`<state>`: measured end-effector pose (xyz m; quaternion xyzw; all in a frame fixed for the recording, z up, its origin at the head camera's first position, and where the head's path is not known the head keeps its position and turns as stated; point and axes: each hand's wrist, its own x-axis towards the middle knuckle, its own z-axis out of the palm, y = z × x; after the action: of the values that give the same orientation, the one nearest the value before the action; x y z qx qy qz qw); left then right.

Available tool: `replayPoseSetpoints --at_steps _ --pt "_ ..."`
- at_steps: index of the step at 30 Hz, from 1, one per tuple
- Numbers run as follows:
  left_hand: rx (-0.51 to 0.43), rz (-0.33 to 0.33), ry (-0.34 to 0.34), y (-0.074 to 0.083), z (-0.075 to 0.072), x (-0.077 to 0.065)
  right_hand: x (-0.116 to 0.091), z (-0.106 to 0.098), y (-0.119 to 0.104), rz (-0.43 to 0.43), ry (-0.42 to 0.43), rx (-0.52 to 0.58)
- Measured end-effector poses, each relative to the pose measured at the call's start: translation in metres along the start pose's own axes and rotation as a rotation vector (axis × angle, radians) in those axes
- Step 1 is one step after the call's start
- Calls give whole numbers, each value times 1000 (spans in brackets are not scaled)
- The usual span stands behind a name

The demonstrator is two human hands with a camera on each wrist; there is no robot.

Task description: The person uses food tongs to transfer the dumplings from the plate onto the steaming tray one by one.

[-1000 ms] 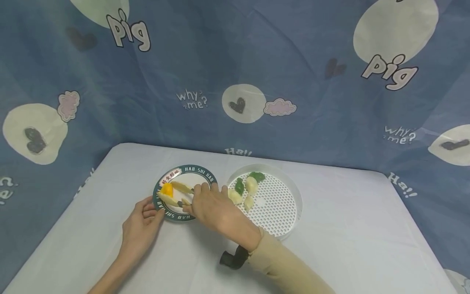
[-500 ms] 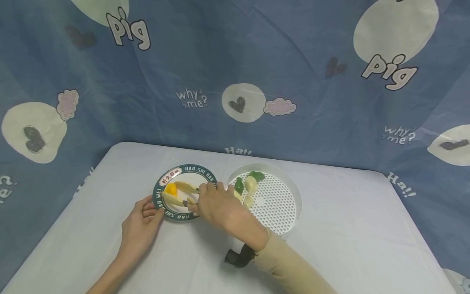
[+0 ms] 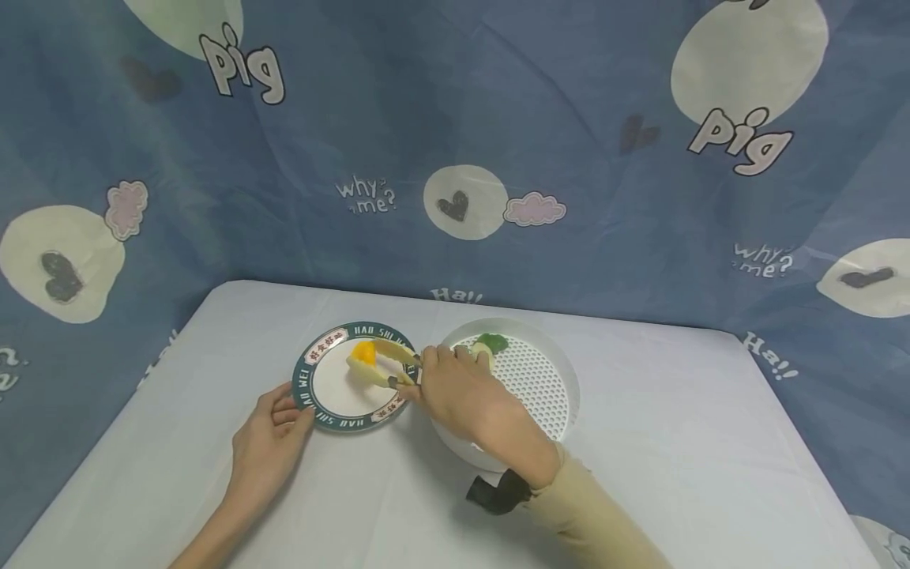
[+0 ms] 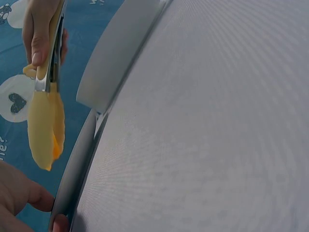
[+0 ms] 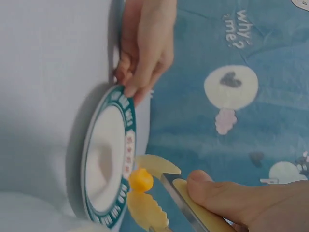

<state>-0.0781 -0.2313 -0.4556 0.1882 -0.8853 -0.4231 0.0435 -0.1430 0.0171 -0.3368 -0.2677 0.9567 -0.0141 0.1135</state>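
Note:
My right hand (image 3: 469, 395) grips a pair of tongs (image 3: 371, 372) with cream-yellow scalloped tips and metal arms. Between the tips sits a small round orange-yellow piece (image 5: 141, 180), raised above the plate in the right wrist view. The white plate (image 3: 334, 387) has a green lettered rim. My left hand (image 3: 270, 442) pinches the plate's left edge between thumb and fingers. Beneath and behind my right hand stands a round white perforated tray (image 3: 540, 387), holding a green leafy piece (image 3: 492, 343) and a pale piece (image 3: 482, 356); my hand hides part of the tray.
A white cloth (image 3: 675, 442) covers the table. Behind it hangs a blue printed curtain (image 3: 604, 182). The tray's raised wall (image 4: 108, 63) stands right beside the plate. A black strap (image 3: 498, 494) sits at my right wrist, next to a beige sleeve (image 3: 590, 514).
My right hand has moved right with the tongs, carrying the orange-yellow piece from the plate's left side up toward its right. My left hand stays at the plate's edge.

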Motion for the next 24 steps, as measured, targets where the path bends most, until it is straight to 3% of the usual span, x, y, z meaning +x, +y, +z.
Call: replayPoseSetpoints --at_steps 10,24 --pt "-5 24 17 1 1 0 -25 -12 25 49 55 52" --pt "-1 7 -21 -5 -1 2 -63 -16 61 132 80 59"
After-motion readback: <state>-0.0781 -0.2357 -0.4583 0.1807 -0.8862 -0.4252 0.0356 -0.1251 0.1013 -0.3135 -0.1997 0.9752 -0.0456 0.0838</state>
